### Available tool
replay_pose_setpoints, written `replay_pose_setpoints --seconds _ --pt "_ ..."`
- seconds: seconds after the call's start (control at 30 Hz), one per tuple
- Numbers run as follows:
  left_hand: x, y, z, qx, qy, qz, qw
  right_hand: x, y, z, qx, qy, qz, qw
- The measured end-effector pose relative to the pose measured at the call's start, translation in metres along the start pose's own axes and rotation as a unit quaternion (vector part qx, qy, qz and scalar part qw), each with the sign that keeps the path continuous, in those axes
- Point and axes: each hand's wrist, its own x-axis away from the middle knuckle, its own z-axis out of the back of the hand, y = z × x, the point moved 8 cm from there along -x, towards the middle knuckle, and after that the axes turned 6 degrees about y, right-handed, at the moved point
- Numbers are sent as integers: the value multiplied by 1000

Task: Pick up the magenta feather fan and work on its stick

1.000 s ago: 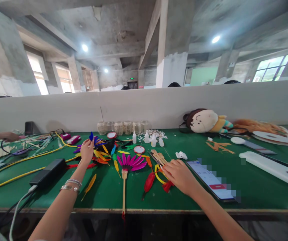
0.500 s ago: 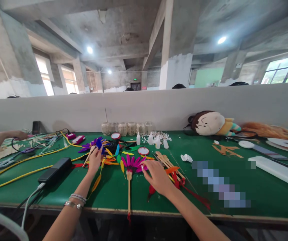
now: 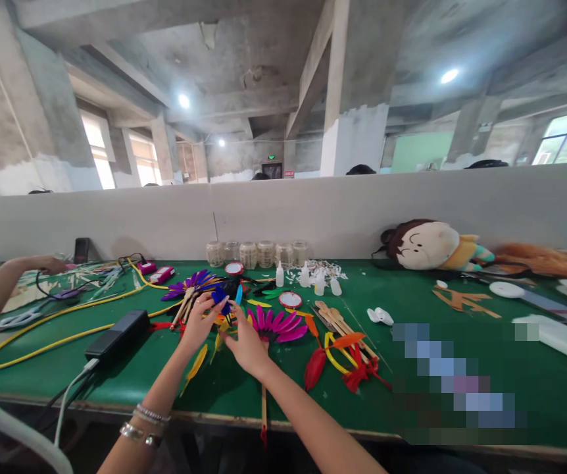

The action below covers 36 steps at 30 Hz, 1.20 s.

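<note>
A deep blue feather [image 3: 221, 297] is pinched between the thumb and fingers of my left hand [image 3: 200, 324]. My right hand [image 3: 248, 343] is close beside it, thumb and fingers apart around the feather's lower end; whether they touch it I cannot tell. Beneath the right hand lies a fan of magenta feathers [image 3: 283, 327] on a wooden stick [image 3: 264, 409], with a red tassel [image 3: 264, 436] at its bottom end. Behind my left hand lies a fan of purple feathers [image 3: 192, 283] with wooden sticks. Loose yellow feathers [image 3: 195, 364] lie near my left wrist.
Wooden sticks [image 3: 345, 322], red tassels [image 3: 357, 375] and a red feather [image 3: 316, 367] lie to the right. Glue bottles [image 3: 280, 275] and glass jars [image 3: 266, 254] stand at the back. A black power adapter [image 3: 118, 339] and yellow cable [image 3: 41, 329] are left. Another person's arm [image 3: 4, 283] reaches in.
My right hand has left the magenta feathers and moved left to the blue feather. My left hand has moved right with the blue feather, off the purple fan.
</note>
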Motion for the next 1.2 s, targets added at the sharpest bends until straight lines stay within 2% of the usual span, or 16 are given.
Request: replay_pose_setpoints --seconds 0.1,0.2,0.33,0.47,0.6,0.63,0.67,0.73,0.8,0.87,0.9,1.0,1.1,1.2 --pt "1 8 7 -8 8 -12 1000 -18 -1 -12 -36 26 -16 999" --pt "1 15 20 -17 33 -23 999 -28 -7 -19 -46 24 -5 999" --pt "6 14 44 25 133 8 991 -38 -32 -23 -49 16 64 997" --pt "22 8 73 122 282 82 948 -48 -54 -34 -4 -16 130 991" --pt "38 21 115 216 406 79 884 -50 -43 -43 22 -49 117 992" --pt "42 23 124 228 415 78 877 -51 -36 -42 21 -42 105 993" --pt "44 23 128 229 402 94 882 -52 -29 -41 19 -31 90 995" --pt "49 13 122 205 311 157 914 -54 -17 -38 19 -12 65 998" --pt "63 -8 91 161 134 266 941 -57 -12 -37 19 -12 58 998" --pt "89 -28 52 105 -68 354 927 -60 -13 -34 22 -27 65 997" --pt "101 -34 39 83 -129 369 917 -60 -14 -30 24 -33 68 997" --pt "108 -38 26 17 -152 318 936 -58 -14 -7 31 -41 63 997" --pt "98 -34 18 -29 -149 251 956 -51 -6 21 16 -40 45 998" --pt "82 -37 5 -47 -156 212 964 -42 2 38 -69 -61 33 995"
